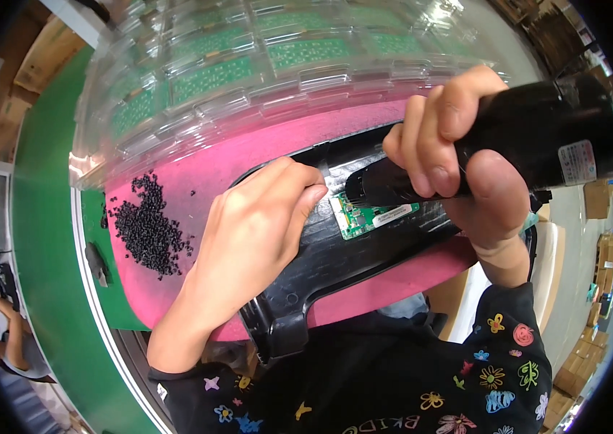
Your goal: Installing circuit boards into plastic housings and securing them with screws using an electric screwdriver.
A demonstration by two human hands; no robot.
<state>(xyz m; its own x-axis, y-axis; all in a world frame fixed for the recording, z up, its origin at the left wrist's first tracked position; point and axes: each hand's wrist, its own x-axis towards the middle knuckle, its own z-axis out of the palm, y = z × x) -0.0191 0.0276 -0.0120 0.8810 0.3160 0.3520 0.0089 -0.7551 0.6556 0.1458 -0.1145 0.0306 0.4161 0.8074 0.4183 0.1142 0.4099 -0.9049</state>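
Note:
A black cordless screwdriver [523,134], thick-bodied with a pale label at its back end, is gripped in my right hand [440,134]. Its narrower front end points left and down over a green circuit board [355,223]. That board carries a white label strip and lies on a long, curved black plastic housing [353,257]. My left hand [263,206] rests over the housing's left part, fingers curled, thumb and forefinger pinched close to the screwdriver's nose. Whatever that pinch holds is too small or hidden to make out. The screwdriver's nose hides part of the board.
A pile of small black screws [151,228] lies on the pink mat [364,293] at left. Clear plastic trays [248,72] with green boards stand across the far side. A small dark object [96,265] lies on the green surface [49,239]. Another person's arm [10,318] shows far left.

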